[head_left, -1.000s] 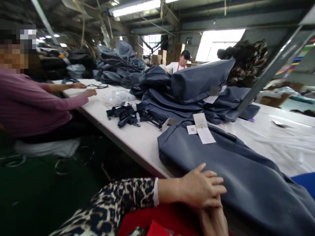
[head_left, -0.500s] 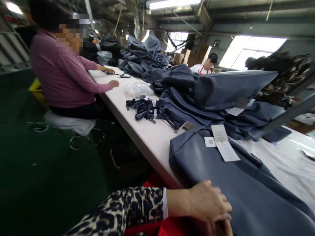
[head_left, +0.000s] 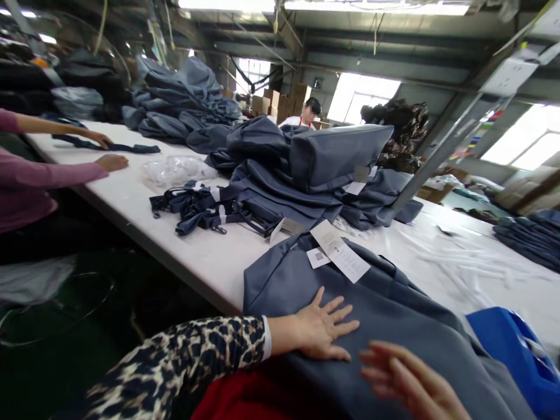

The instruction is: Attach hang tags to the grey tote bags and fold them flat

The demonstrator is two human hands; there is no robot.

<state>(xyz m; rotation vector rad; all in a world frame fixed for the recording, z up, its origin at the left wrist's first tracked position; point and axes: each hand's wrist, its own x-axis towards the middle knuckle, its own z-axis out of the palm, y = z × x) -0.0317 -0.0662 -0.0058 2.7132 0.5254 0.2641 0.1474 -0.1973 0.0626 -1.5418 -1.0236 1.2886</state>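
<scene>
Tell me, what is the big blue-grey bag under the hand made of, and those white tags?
The big blue-grey bag looks like woven cloth, maybe synthetic: soft folds, dull sheen. The white rectangular tags look like matte card or paper, printed.

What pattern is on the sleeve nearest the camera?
A leopard-print sleeve, clearest in the head view.

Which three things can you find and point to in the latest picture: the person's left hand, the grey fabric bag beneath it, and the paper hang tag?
Left hand [head_left: 321, 329], head view, on the back of the hand.
Grey fabric bag [head_left: 389, 315], head view, on its upper surface.
Paper hang tag [head_left: 339, 252], head view, on the tag's middle.
</scene>
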